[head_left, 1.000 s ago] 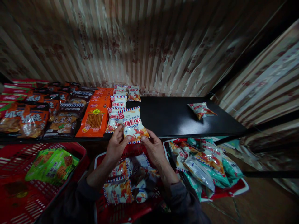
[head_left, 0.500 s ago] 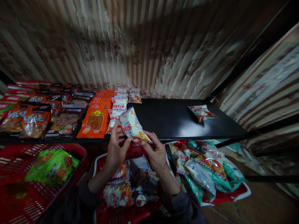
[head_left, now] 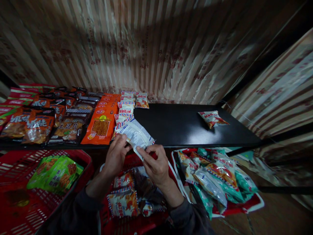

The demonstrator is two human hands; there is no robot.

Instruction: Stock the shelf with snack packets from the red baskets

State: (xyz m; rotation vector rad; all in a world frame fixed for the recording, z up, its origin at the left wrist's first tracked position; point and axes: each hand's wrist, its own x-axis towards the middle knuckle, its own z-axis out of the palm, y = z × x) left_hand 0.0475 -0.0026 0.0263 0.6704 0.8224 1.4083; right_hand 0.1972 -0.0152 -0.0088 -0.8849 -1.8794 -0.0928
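Observation:
Between my two hands is a small white snack bag (head_left: 139, 134), tilted, its printed back with small blue text facing me. My left hand (head_left: 116, 155) grips its lower left edge, fingers curled. On the lower right side my right hand (head_left: 156, 162) pinches it with the thumb over the back. Just behind the bag, a column of similar white snack bags (head_left: 126, 109) lies on the black shelf (head_left: 168, 127). Under my hands, a red basket (head_left: 117, 225) holds more of these striped-edge bags (head_left: 124, 202).
Left on the shelf are orange packets (head_left: 99, 125), brown packets (head_left: 67, 130) and orange-black packets (head_left: 37, 127). One white bag (head_left: 212, 119) lies alone at right. A red basket (head_left: 85, 160) with green packets (head_left: 55, 174) stands left; another basket (head_left: 256, 204) holds white and teal bags (head_left: 220, 173).
The bag in my hands has turned from its picture front to its printed back. My right hand has moved slightly left, and its thumb now lies over the bag.

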